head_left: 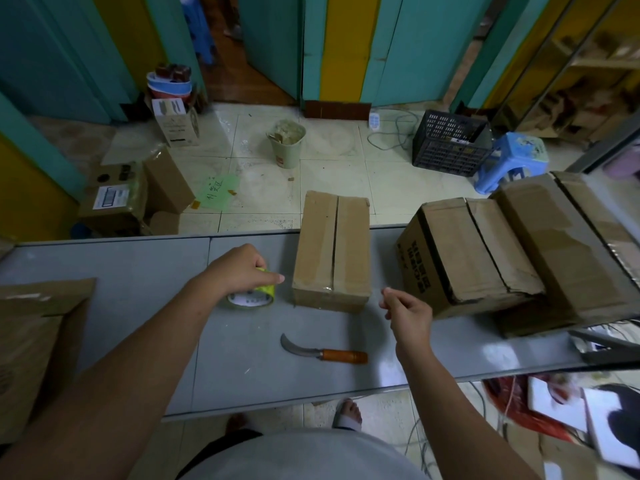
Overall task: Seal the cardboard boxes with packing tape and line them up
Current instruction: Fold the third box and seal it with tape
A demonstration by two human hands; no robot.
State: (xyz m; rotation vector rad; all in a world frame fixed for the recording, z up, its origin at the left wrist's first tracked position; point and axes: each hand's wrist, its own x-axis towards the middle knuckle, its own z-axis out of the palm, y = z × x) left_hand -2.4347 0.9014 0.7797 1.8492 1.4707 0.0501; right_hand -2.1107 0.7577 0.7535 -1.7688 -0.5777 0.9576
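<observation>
The left hand [242, 271] curls over the top of a tape roll [252, 296], fingers wrapped round its yellow-green rim, and the roll sits on the grey table [138, 265] just left of the middle cardboard box [331, 251]. The right hand [408, 311] hovers above the table on the other side of that box's near end, thumb and forefinger tips drawn together. I cannot tell whether they pinch a strip of clear tape or nothing. The middle box stands lengthwise away from the person, its top flaps shut with a dark seam down the centre. Near the person lies a curved-blade knife [325, 353] with an orange handle, apart from both hands. To the right a printed box [474, 254] leans against a larger box [568, 244], and another carton [34, 341] stands at the table's left end.
</observation>
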